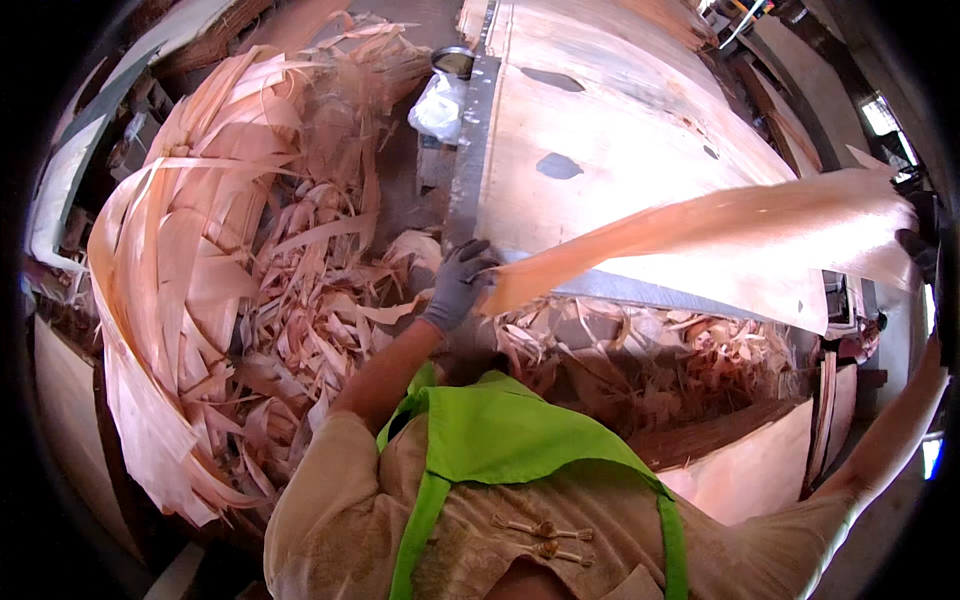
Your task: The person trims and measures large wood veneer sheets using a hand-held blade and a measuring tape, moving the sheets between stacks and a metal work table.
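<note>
A long, thin strip of wood veneer [680, 228] stretches across my front, raised above the wood sheets and narrowing toward its left end. My left hand [460, 285], in a grey glove, is closed at that narrow end, beside the near left corner of the metal-edged table [468, 160]. Far to the right, my right hand [922, 252] wears a dark glove and grips the strip's wide end. The picture's rim partly cuts this hand off. Under the strip lies a broad, pale veneer sheet [620, 130] with several dark holes.
Curled veneer scraps [190, 270] are heaped high on the left. More shavings [640, 350] lie below the table's near edge. A white plastic bag [438, 108] and a round dark-rimmed container [453, 62] sit by the table's left edge. Boards [750, 465] lean near my right side.
</note>
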Motion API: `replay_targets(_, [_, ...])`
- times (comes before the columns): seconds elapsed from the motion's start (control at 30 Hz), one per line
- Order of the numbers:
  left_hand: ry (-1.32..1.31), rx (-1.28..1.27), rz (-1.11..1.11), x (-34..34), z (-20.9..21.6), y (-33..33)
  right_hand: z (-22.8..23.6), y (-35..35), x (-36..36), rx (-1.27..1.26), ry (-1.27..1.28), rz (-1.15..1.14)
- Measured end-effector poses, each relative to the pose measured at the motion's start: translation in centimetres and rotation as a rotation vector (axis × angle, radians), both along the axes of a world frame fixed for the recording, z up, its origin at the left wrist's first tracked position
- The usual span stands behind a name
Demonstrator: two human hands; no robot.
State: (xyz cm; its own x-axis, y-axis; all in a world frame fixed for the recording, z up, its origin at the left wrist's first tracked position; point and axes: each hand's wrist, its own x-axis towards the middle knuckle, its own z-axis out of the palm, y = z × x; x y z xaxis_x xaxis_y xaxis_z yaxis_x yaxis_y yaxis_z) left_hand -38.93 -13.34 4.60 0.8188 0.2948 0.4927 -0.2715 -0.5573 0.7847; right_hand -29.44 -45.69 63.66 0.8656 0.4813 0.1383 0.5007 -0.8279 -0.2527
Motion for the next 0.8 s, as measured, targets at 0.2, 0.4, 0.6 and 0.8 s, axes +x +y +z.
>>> replay_targets(0.2, [0.215, -0.148, -0.058, 2.8, 8.9, 2.9, -0.7, -21.8, 12.9, -0.397, -0.121, -0.064])
replay_targets(0.4, [0.291, 0.026, 0.008, 5.9, 18.4, 6.5, -12.9, -25.4, 22.1, -0.169, -0.176, 0.021])
replay_targets(0.6, [0.222, 0.529, 0.285, 9.6, 24.3, 10.3, -24.4, -21.1, 27.1, -0.084, 0.042, 0.141])
replay_targets(0.8, [0.328, 1.153, 0.487, 15.0, 27.1, 13.0, -39.2, -17.0, 28.7, -0.055, 0.349, 0.201])
